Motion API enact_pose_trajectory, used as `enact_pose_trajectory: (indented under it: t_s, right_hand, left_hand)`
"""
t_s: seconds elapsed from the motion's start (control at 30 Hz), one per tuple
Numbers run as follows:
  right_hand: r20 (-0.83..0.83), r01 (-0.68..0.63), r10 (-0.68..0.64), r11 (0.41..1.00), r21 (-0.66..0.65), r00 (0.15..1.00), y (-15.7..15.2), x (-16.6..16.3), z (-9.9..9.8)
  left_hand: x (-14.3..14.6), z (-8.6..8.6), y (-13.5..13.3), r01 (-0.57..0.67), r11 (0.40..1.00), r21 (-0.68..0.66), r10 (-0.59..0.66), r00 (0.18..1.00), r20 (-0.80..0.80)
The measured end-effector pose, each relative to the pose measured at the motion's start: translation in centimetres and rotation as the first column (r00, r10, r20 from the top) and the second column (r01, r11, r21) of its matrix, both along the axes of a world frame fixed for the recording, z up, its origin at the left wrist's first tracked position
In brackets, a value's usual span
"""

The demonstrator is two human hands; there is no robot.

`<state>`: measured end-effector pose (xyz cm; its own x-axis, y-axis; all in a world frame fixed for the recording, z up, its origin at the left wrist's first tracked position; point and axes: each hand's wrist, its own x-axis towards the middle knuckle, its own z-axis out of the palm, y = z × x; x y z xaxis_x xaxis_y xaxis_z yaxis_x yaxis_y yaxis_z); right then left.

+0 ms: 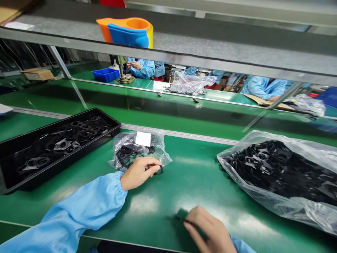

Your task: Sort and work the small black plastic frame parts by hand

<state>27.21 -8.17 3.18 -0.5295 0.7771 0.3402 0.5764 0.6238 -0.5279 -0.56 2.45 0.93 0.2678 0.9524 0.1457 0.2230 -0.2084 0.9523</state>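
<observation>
My left hand rests on the green table with its fingers curled round a small black ring-shaped part, right at the mouth of a small clear bag of the same black parts. My right hand is low at the near edge, blurred, fingers pinched on a dark green flat piece that I cannot make out clearly. Both arms wear light blue sleeves.
A long black tray of black parts lies at the left. A large clear bag of black parts fills the right. Beyond a metal rail, other people in blue sleeves work; a blue bin and another bag sit there.
</observation>
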Motion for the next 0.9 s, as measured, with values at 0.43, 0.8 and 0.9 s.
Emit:
enact_pose_trajectory:
  t_s: [0.43,0.8,0.9]
  right_hand:
    - [-0.482,-0.036,-0.357,0.774,-0.633,0.800,11.6,-6.4,-1.8]
    - [-0.511,-0.086,-0.445,0.687,-0.721,0.735,10.1,-6.7,-2.4]
    - [-0.514,-0.098,-0.453,0.674,-0.732,0.728,10.0,-6.9,-2.5]
  left_hand:
    - [1.1,-0.6,-0.1,-0.135,0.980,0.149,0.113,0.983,0.147]
    - [1.4,-1.9,-1.4,-0.124,0.992,0.035,0.117,0.980,0.161]
    - [1.6,-2.1,-1.5,-0.117,0.993,0.010,0.112,0.971,0.212]
